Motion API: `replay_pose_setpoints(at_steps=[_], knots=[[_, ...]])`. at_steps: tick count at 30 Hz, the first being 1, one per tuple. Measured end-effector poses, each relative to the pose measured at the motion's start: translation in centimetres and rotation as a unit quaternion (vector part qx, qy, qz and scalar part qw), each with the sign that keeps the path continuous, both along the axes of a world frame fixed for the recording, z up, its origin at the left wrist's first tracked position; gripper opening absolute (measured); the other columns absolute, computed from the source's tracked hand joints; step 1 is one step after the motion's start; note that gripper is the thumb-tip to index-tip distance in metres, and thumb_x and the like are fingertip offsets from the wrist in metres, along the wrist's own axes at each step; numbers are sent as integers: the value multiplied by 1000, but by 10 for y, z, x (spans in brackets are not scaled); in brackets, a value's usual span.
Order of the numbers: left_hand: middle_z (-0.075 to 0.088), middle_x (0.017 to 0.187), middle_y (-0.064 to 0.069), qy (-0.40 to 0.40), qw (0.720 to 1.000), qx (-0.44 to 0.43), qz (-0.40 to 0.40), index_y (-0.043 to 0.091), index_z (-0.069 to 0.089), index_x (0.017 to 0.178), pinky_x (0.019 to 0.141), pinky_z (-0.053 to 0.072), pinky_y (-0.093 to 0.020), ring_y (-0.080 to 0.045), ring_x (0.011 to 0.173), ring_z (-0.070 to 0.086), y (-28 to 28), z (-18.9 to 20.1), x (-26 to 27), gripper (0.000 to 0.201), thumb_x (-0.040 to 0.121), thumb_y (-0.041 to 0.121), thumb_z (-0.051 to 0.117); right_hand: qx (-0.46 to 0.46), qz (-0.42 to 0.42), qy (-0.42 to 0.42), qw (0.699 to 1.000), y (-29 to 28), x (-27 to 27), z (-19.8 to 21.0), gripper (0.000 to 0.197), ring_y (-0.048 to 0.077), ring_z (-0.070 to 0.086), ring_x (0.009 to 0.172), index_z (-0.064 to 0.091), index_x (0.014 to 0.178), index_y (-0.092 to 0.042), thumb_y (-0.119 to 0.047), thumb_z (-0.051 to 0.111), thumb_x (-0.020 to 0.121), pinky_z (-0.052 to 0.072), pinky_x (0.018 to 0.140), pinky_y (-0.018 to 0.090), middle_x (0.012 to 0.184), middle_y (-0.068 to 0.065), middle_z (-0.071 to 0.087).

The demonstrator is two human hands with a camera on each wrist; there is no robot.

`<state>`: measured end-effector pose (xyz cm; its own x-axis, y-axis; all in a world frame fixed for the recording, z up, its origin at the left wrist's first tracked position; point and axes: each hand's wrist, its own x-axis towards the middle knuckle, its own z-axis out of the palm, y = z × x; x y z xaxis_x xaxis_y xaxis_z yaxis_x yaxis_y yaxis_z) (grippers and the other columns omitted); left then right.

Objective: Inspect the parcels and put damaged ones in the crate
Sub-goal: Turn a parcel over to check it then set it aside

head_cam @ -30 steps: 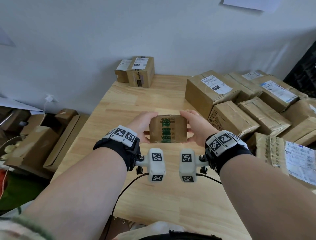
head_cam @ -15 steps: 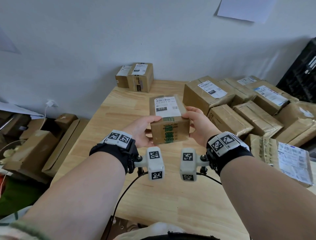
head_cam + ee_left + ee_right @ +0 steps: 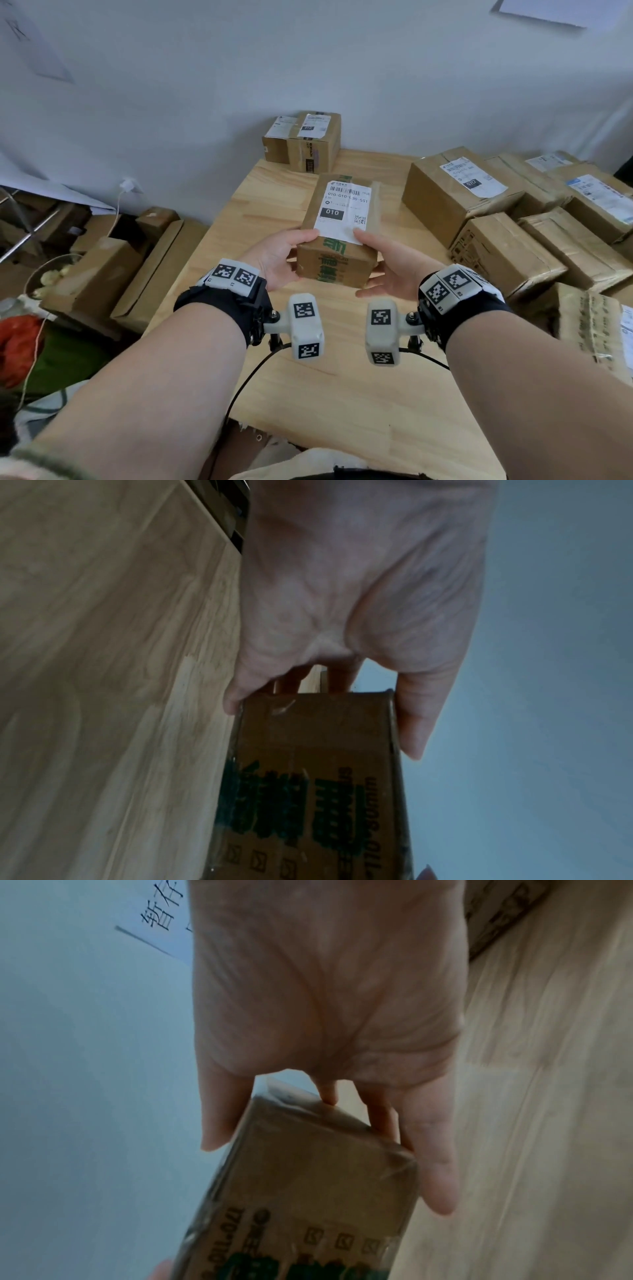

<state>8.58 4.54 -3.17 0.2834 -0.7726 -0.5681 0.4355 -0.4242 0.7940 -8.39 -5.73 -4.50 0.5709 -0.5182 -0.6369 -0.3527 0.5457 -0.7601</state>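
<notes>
I hold a small brown cardboard parcel (image 3: 337, 240) above the wooden table (image 3: 342, 394), one hand at each side. Its white shipping label marked 010 faces up, and green print covers the near face. My left hand (image 3: 284, 255) grips the left end, thumb on the top edge and fingers underneath. My right hand (image 3: 387, 263) grips the right end the same way. The left wrist view shows my left hand (image 3: 342, 588) clamped on the parcel (image 3: 315, 791). The right wrist view shows my right hand (image 3: 325, 988) with fingers along the taped parcel (image 3: 308, 1191). I cannot make out a crate.
A pile of several brown parcels (image 3: 513, 222) fills the table's right side. Two small boxes (image 3: 303, 142) stand against the wall at the back. Cardboard boxes (image 3: 102, 270) and clutter lie on the floor to the left. Bare tabletop lies in front of me.
The parcel has tipped away from me, so its labelled face now points up, and it has moved a little farther out. Both hands have kept their hold.
</notes>
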Motion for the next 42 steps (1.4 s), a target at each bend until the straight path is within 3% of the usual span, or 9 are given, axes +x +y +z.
replay_pose_setpoints(at_steps=[7, 10, 13, 16, 21, 29, 34, 38, 42], knots=[[58, 102, -12, 3, 998, 48, 42, 15, 60, 99, 103, 43, -55, -33, 104, 56, -16, -17, 75, 17, 92, 30, 63, -7, 10, -20, 1000, -12, 78, -4, 54, 27, 60, 107, 46, 139, -26, -36, 67, 90, 58, 84, 42, 121, 8, 58], [60, 99, -11, 6, 996, 53, 66, 17, 62, 97, 101, 45, -55, -32, 104, 56, -29, -21, 121, 12, 93, 28, 61, -13, 19, -4, 1000, -27, 128, -8, 53, 27, 60, 109, 45, 141, -24, -36, 63, 93, 55, 91, 43, 121, 7, 59], [64, 100, -11, 9, 993, 59, 104, 17, 63, 102, 98, 47, -53, -30, 106, 58, -42, -26, 168, 12, 93, 26, 62, -33, 35, 35, 998, -41, 175, -11, 66, 31, 52, 123, 36, 149, -25, -41, 65, 91, 49, 101, 48, 139, 10, 50], [66, 100, -8, -3, 990, 70, 123, 18, 61, 109, 95, 50, -48, -26, 103, 60, -60, -32, 212, 16, 94, 26, 60, -48, 27, 73, 996, -56, 212, -18, 75, 33, 44, 131, 26, 154, -22, -38, 65, 92, 49, 100, 49, 149, 12, 39], [66, 110, -7, -51, 990, 83, 102, 25, 59, 105, 98, 46, -51, -26, 109, 58, -99, -46, 260, 9, 96, 27, 57, -73, 32, 127, 989, -82, 247, -31, 70, 29, 48, 124, 31, 152, -21, -38, 65, 93, 51, 98, 46, 148, 11, 43], [70, 109, -3, -33, 993, 59, 99, 26, 60, 119, 99, 45, -51, -25, 109, 60, -155, -72, 302, 24, 95, 29, 57, -98, 7, 151, 984, -118, 283, -46, 64, 24, 49, 113, 36, 149, -19, -36, 63, 94, 51, 90, 40, 140, 9, 49], [69, 100, 1, -24, 992, 66, 104, 28, 62, 104, 99, 43, -49, -21, 104, 60, -170, -81, 311, 11, 97, 27, 54, -105, -13, 155, 982, -132, 294, -55, 62, 23, 49, 113, 39, 148, -17, -34, 64, 94, 51, 88, 39, 140, 9, 50], [69, 109, 4, -42, 994, 63, 82, 31, 63, 100, 107, 39, -48, -22, 115, 58, -175, -90, 314, 16, 98, 22, 50, -107, -32, 160, 981, -134, 294, -57, 60, 25, 50, 117, 41, 146, -18, -33, 65, 93, 51, 85, 37, 141, 9, 50], [62, 113, 2, -76, 989, 75, 103, 24, 57, 127, 102, 41, -39, -18, 111, 53, -177, -86, 309, 31, 100, 14, 47, -114, -43, 161, 979, -130, 284, -53, 57, 26, 49, 124, 43, 144, -17, -32, 65, 94, 51, 85, 37, 141, 8, 50]])
